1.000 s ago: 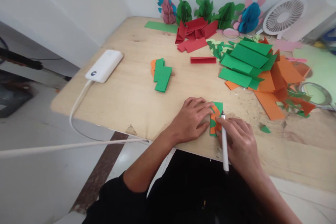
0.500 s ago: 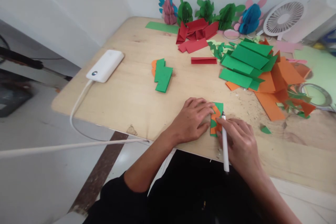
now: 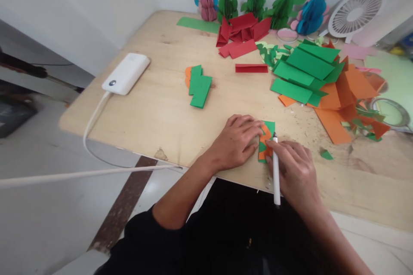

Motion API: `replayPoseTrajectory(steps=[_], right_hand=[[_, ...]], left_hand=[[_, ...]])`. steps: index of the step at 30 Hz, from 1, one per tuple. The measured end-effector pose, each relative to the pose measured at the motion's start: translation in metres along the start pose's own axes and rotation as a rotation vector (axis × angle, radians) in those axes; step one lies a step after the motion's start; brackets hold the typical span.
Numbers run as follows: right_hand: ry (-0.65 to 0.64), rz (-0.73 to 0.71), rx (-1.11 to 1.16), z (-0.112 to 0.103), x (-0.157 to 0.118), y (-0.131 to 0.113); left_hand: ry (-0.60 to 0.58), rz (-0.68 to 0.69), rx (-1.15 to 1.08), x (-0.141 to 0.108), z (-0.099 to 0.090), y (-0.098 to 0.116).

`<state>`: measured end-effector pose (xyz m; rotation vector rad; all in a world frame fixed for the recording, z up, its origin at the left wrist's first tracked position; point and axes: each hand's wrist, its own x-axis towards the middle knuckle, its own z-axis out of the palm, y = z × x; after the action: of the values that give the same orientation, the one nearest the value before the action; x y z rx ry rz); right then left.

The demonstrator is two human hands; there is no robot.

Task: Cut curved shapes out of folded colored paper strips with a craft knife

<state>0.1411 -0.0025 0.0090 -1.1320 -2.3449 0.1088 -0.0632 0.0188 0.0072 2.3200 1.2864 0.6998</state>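
Observation:
A green paper piece (image 3: 271,126) lies near the table's front edge with an orange curved cut-out (image 3: 265,133) on top of it. My left hand (image 3: 237,142) lies flat with its fingers spread, its fingertips on the left edge of both papers. My right hand (image 3: 294,164) is at their right side, thumb and fingers partly covering the orange shape. A white pen (image 3: 276,172) with a dark tip stands between those right fingers, tip pointing away from me at the green paper's right edge.
Folded green sheets (image 3: 310,62) and orange paper (image 3: 348,90) are piled at the right. Red folded papers (image 3: 242,30), paper figures (image 3: 227,5) and a white fan (image 3: 356,12) stand behind. A white power bank (image 3: 126,74) trails a cable at the left.
The view has shifted slightly, so the table's contents appear a little higher. Both hands keep nearly the same place at the papers, and the pen is still held.

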Motion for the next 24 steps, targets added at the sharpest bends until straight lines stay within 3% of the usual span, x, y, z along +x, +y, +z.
replayPoseTrajectory(steps=[24], right_hand=[[0.003, -0.037, -0.072, -0.0015, 0.0028, -0.0039]], left_hand=[[-0.005, 0.012, 0.005, -0.0005, 0.0013, -0.0025]])
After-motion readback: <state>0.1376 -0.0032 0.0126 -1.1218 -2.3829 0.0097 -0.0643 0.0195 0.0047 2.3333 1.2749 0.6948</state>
